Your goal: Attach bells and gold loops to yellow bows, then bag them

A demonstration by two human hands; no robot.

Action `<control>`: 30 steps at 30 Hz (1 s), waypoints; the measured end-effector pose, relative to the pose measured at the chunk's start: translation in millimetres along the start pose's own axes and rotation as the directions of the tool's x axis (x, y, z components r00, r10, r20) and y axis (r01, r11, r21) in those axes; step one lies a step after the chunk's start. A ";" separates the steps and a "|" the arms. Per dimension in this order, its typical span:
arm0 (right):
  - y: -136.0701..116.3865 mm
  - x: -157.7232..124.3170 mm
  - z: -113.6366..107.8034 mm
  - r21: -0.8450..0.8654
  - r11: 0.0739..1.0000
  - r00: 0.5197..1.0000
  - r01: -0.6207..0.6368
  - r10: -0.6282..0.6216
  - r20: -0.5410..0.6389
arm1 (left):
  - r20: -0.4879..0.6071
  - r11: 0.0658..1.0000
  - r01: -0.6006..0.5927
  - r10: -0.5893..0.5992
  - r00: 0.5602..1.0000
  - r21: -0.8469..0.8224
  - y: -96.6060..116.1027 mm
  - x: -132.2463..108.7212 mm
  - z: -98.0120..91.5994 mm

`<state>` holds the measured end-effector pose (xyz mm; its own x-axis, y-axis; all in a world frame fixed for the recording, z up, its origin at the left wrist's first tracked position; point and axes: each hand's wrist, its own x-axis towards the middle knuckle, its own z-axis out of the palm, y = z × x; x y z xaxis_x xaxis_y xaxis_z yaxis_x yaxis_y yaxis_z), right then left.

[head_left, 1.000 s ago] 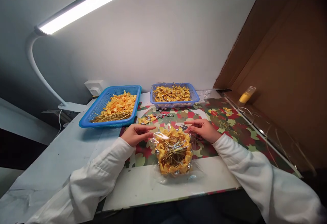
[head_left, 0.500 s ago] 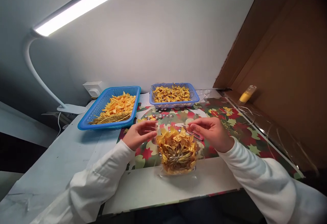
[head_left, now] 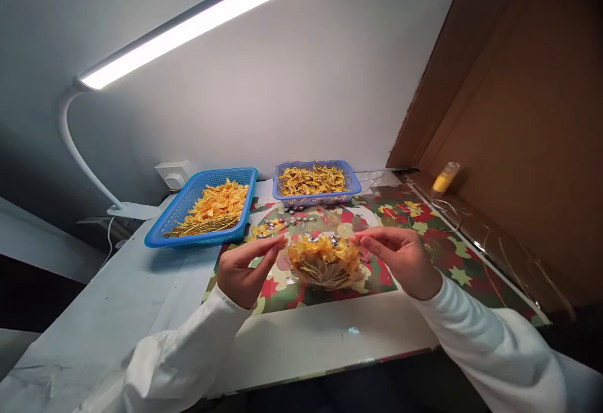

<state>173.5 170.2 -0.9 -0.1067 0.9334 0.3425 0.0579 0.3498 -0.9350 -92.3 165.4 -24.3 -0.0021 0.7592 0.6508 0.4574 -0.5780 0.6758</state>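
My left hand (head_left: 245, 270) is closed in a pinch at the left upper corner of a clear plastic bag (head_left: 326, 270). At the opposite corner, my right hand (head_left: 402, 257) pinches the bag between thumb and fingertips. Yellow-gold artificial flowers with silver beads fill the bag, their gold wire stems bunched toward me. The bag is tilted above the patterned mat (head_left: 277, 303), between both hands. A pink object lies behind its right side, mostly hidden, so I cannot tell its kind.
A blue basket (head_left: 153, 238) with yellow petals and gold wires stands at left. A smaller basket (head_left: 316, 200) of gold flowers stands at the back. Silver beads (head_left: 301, 219) and loose flowers (head_left: 413, 208) lie on the mat. A lamp (head_left: 202, 27), yellow bottle (head_left: 445, 177) and cardboard wall (head_left: 513, 118) surround the table.
The bag has tipped, its lower end swinging up and away from the table's front edge. My left fingers have closed onto its corner. My right hand keeps its pinch, slightly lower in view.
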 end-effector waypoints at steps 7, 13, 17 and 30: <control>10.2 -5.8 1.3 0.014 1.000 1.000 -0.022 0.022 -0.007 | 0.010 0.997 0.015 -0.016 1.000 0.070 3.9 -1.2 1.6; 10.8 -2.2 1.0 -0.002 1.000 0.998 -0.011 0.011 -0.057 | -0.013 0.997 0.000 0.001 1.000 0.077 6.0 6.6 0.9; 6.4 -3.2 2.8 -0.016 0.999 0.999 0.029 -0.029 -0.036 | -0.004 0.996 -0.063 0.064 0.998 0.063 6.7 9.1 -1.2; -2.2 6.2 5.1 -0.007 0.996 0.994 0.094 -0.094 -0.047 | 0.015 0.995 -0.095 0.095 0.995 -0.022 9.7 20.4 -11.6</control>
<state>167.6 174.8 2.8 -0.0652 0.8990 0.4330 0.0548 0.4365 -0.8980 -98.3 171.8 -0.5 0.0546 0.7050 0.7071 0.4355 -0.6541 0.6185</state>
